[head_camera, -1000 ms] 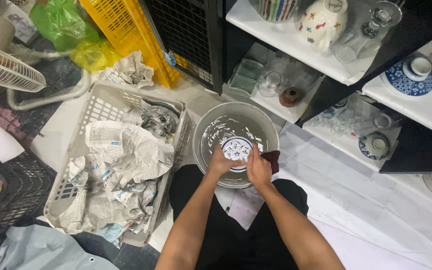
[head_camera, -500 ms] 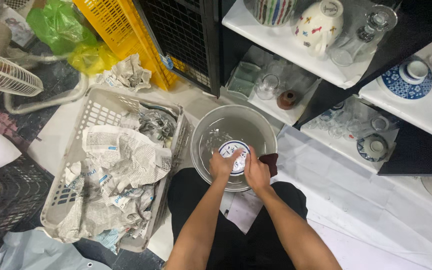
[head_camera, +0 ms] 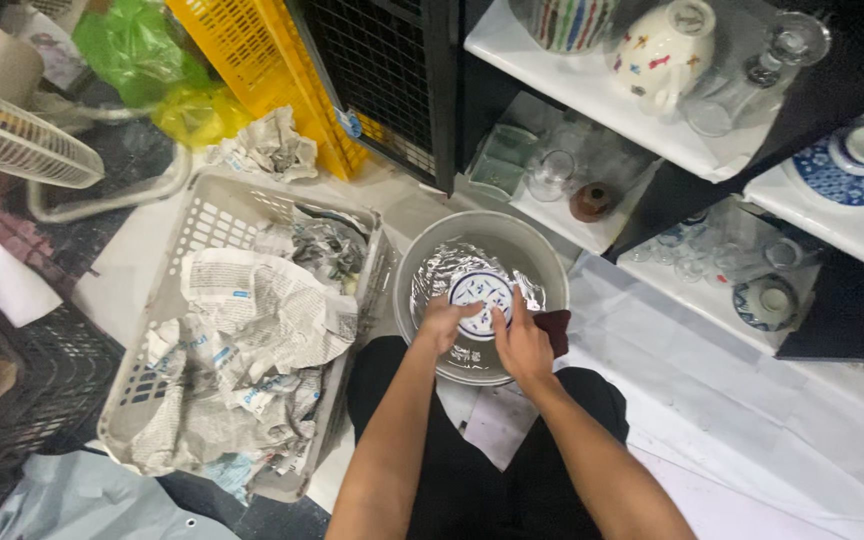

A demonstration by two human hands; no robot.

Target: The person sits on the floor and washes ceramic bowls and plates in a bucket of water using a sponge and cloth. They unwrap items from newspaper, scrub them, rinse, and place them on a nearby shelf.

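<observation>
A small white dish with a blue pattern sits in the water of a grey round basin on the floor between my knees. My left hand grips the dish's near left edge. My right hand holds its right edge, with the fingers reaching over the rim onto the dish. A dark red cloth hangs over the basin's rim just right of my right hand.
A grey plastic basket full of crumpled newspaper stands to the left. Black shelves with glasses, bowls and a white teapot fill the right. A yellow crate, a black crate and a fan are behind.
The water in the basin is now rippled. My hands have shifted slightly on the dish, and my left fingers no longer cover its centre.
</observation>
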